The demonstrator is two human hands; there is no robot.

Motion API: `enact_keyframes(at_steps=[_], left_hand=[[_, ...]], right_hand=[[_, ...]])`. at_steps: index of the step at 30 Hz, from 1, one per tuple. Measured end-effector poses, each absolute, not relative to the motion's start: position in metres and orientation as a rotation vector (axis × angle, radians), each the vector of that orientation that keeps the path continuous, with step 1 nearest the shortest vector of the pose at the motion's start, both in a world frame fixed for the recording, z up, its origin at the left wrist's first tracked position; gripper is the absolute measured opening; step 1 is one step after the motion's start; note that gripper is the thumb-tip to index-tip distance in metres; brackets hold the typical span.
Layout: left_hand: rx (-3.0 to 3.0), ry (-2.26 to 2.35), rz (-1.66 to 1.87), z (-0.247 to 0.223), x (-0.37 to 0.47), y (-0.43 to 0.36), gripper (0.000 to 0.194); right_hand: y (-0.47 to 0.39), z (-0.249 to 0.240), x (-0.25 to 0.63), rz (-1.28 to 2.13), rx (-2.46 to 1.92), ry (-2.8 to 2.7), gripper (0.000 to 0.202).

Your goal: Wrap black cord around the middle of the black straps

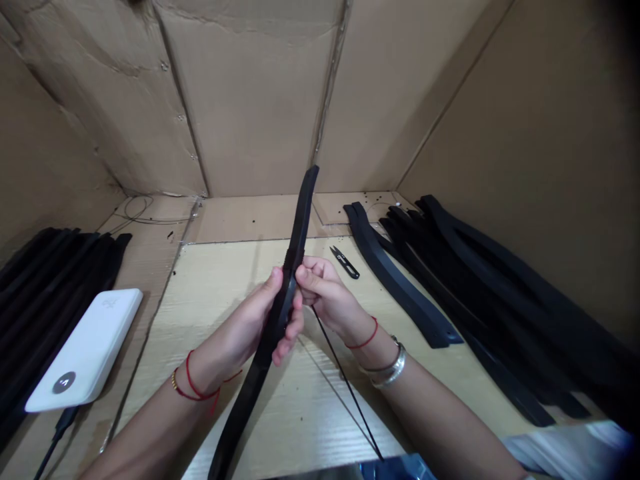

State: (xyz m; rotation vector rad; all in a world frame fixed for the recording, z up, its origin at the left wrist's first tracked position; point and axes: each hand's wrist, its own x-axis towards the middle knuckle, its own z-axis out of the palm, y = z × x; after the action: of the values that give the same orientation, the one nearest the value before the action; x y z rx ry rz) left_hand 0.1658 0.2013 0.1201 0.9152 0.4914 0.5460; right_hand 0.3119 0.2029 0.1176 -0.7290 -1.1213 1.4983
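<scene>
A long, curved black strip [301, 220] stands slanted in front of me, its lower end running out of the bottom of the view. My left hand [270, 300] is wrapped around its middle, thumb on the near face and fingertips showing past the right edge. Against that right edge my right hand [323, 290] is closed in a pinch. A thin black cord [345, 373] runs from beneath the right hand down to the table's front edge. Just above the thumbs, a ribbed dark band [294, 259] crosses the strip; the right fingertips partly hide the contact.
Black thread snips [345, 263] lie beyond my right hand. Similar black strips [395, 273] are piled on the right, and another stack [60, 267] sits left. A white power bank [95, 347] with a cable rests on that stack's edge. Cardboard walls [260, 100] enclose the table.
</scene>
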Motion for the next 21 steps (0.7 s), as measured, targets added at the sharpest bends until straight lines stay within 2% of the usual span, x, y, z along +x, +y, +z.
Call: enact_keyframes(at_steps=[3, 9, 21], left_hand=[[1.011, 0.63, 0.652, 0.121, 0.168, 0.203, 0.054], [1.194, 0.727, 0.762, 0.123, 0.167, 0.209, 0.039], [0.988, 0.662, 0.894, 0.124, 0.171, 0.207, 0.045]], right_hand=[[0.205, 0.115, 0.309, 1.462, -0.76, -1.1, 0.033], [0.206, 0.115, 0.307, 1.456, -0.794, -1.031, 0.029], [0.201, 0.115, 0.304, 1.358, -0.839, -0.988, 0.012]])
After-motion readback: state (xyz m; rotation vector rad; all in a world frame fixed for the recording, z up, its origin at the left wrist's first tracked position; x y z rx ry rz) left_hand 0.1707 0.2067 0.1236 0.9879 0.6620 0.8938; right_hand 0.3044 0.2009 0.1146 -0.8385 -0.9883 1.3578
